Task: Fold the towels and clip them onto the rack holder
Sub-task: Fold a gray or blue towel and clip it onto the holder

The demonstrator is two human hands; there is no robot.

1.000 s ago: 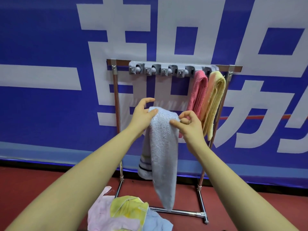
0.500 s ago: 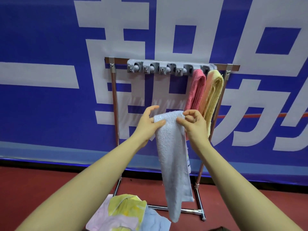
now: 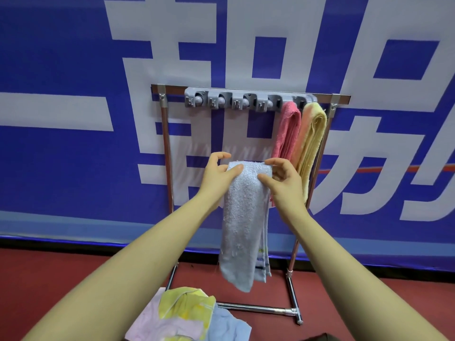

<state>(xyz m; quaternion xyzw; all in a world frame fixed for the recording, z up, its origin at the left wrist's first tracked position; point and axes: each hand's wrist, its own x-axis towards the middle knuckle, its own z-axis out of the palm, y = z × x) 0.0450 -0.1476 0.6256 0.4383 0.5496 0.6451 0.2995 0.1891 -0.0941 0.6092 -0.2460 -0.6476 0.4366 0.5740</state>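
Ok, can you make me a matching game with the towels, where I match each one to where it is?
Things:
1. pale blue towel
2. pink towel
3. yellow towel
4. towel pile

Places:
A. on the red floor in front of the rack
B. clipped at the right end of the clip holder
C. held up by the left hand and right hand
D. clipped just left of the yellow one

Pairs: 1-C, 2-D, 3-B, 4-A
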